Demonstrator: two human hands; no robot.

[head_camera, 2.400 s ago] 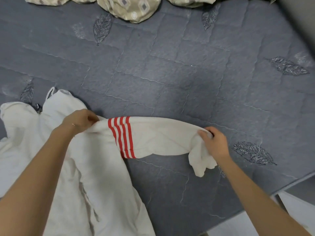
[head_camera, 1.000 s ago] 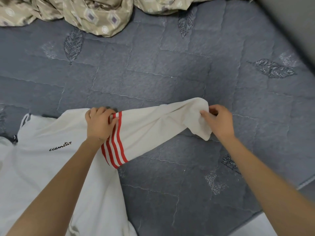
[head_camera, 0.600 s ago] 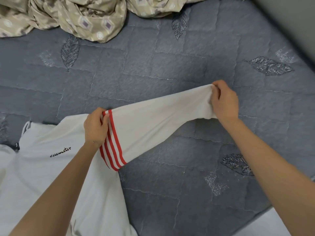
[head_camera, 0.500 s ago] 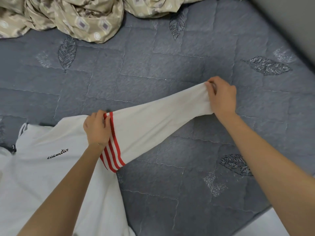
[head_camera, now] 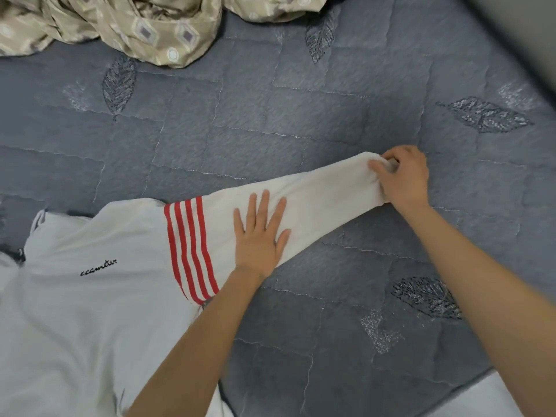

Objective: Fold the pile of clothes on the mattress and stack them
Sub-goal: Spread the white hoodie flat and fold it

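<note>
Pressing flat on the sleeve – left hand, fingers spread. Right hand pinches the cuff at 2 o'clock. White sweatshirt lies on the grey mattress at 8 o'clock, red stripes showing – patterned blanket at 11.

The left hand lies flat at frame centre, palm down, fingers spread, its forearm reaching the bottom edge. The right hand, centre right, pinches the white fabric sleeve with curled fingers.
</note>
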